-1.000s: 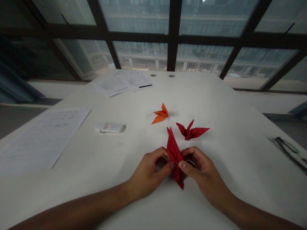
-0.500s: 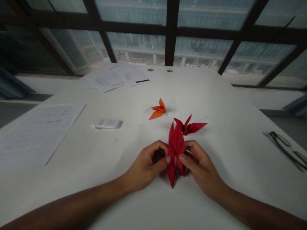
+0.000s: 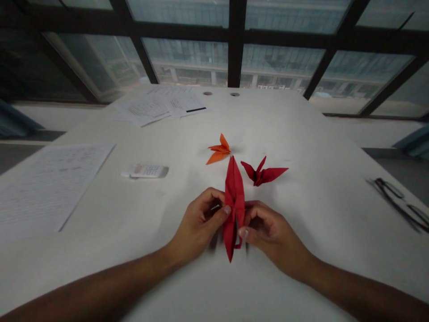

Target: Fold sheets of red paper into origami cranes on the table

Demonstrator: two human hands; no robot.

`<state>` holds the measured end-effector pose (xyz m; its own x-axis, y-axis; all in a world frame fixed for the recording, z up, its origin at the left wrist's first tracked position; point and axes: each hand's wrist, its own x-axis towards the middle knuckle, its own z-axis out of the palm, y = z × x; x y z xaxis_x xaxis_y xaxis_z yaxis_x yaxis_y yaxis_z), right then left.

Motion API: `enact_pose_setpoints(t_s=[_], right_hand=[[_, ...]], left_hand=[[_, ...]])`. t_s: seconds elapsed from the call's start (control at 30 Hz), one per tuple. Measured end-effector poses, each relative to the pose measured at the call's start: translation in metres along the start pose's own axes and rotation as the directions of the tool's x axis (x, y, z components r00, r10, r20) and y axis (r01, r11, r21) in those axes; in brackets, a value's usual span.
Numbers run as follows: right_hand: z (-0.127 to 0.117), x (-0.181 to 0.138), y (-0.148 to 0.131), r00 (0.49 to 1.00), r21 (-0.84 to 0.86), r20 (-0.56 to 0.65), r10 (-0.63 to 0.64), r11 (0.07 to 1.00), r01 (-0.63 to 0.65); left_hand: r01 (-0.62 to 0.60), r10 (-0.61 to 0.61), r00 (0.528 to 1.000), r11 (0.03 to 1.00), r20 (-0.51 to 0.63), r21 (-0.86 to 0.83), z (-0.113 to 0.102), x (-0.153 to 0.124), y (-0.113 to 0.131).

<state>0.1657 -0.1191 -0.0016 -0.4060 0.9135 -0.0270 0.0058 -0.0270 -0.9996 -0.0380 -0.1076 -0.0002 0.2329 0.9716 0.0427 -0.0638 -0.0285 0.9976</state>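
Red paper, folded long and narrow, sits between both hands over the near middle of the bench, points up and down in view. Left hand pinches its left edge, thumb on the front face, fingers behind. Right hand pinches the lower right flap, thumb tip at the edge, index finger curled alongside. There's a gap down the lower half between the two flaps, with a small bent bit at the bottom of the right one. Can't tell if the lower tip touches the bench; picture is soft there.

Finished-looking red bird stands just beyond, to the right; orange bird beyond, a bit left. Neither is held. White labelled item is off to the left, glasses far right, well apart.

Risks, my read: right hand pulling sideways while left stays pinched could tear the paper where the gap starts. Uneven pinch could skew the creases, so the flaps end up mismatched. Too much thumb pressure could crush the thin points. Upper tip looks close to both birds; pushing forward could knock one over, since they look light.
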Motion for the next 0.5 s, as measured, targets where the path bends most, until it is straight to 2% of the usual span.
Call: enact_pose_setpoints(t_s=[0.13, 0.4, 0.5], right_hand=[[0.0024, -0.0025, -0.0053, 1.000, -0.161, -0.003, 0.025, 0.987, -0.025], [0.0098, -0.0047, -0.0053, 0.997, -0.234, -0.071, 0.032, 0.971, -0.048], [0.0103, -0.0053, -0.0037, 0.995, -0.237, -0.100, -0.001, 0.971, -0.023]], left_hand=[[-0.016, 0.016, 0.999, 1.000, -0.037, 0.005, 0.0007, 0.0010, -0.0004], [-0.035, 0.036, 0.999, 0.999, 0.030, -0.038, 0.0027, -0.0010, -0.0044], [-0.038, 0.040, 0.999, 0.998, 0.030, -0.043, 0.0031, -0.0013, -0.0051]])
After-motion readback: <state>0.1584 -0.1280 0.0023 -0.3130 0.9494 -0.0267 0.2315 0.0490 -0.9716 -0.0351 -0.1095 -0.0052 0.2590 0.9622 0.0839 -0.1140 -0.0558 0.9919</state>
